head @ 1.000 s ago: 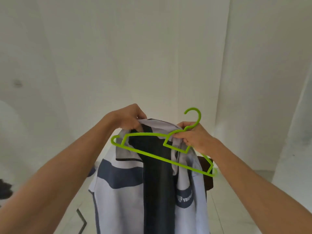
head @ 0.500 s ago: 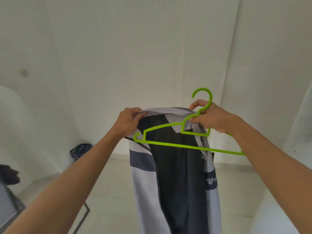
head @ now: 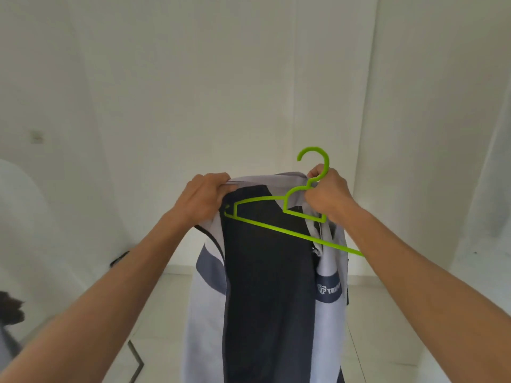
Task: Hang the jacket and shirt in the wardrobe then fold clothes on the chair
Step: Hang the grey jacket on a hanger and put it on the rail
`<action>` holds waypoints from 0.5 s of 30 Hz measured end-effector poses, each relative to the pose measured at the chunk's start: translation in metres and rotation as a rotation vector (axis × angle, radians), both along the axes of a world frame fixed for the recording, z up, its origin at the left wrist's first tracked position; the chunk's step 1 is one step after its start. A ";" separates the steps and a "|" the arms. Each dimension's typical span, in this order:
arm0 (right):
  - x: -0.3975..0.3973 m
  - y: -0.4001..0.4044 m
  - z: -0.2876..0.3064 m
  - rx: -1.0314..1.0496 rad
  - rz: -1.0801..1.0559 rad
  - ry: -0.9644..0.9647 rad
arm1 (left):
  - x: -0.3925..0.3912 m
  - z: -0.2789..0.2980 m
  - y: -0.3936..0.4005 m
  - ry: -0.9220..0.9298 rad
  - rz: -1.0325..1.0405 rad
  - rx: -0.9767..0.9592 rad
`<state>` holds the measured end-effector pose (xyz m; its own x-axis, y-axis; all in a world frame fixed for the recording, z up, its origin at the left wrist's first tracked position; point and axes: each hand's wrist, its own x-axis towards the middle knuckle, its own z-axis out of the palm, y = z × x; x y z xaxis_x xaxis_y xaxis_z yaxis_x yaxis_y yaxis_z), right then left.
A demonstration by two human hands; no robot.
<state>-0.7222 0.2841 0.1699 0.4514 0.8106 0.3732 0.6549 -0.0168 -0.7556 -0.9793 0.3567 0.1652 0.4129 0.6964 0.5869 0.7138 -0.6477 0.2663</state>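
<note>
A light grey jacket (head: 204, 308) with dark blue bands and a dark lining hangs open in front of me, held up at chest height. My left hand (head: 206, 199) grips its collar at the left shoulder. My right hand (head: 327, 196) pinches the neck of a lime green plastic hanger (head: 276, 232) together with the right side of the collar. The hanger's left arm lies inside the jacket's left shoulder; its right end sticks out past my right forearm. The hook points up above my right hand.
White walls stand close ahead and on both sides, meeting a pale tiled floor (head: 387, 327). A dark metal frame leg (head: 135, 360) shows low on the left, and a dark object (head: 9, 310) sits at the left edge.
The hanger's left arm has slid further into the jacket's left shoulder. My right hand has shifted up onto the hanger's neck, and the hanger tilts down to the right.
</note>
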 end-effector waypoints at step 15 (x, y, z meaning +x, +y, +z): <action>-0.037 0.015 0.008 -0.013 0.075 0.159 | 0.021 -0.013 -0.028 -0.180 -0.137 -0.075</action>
<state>-0.7592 0.2991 0.1777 0.4422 0.8483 0.2913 0.5273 0.0169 -0.8495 -0.9584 0.3288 0.1523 0.3997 0.6857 0.6084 0.5572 -0.7087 0.4327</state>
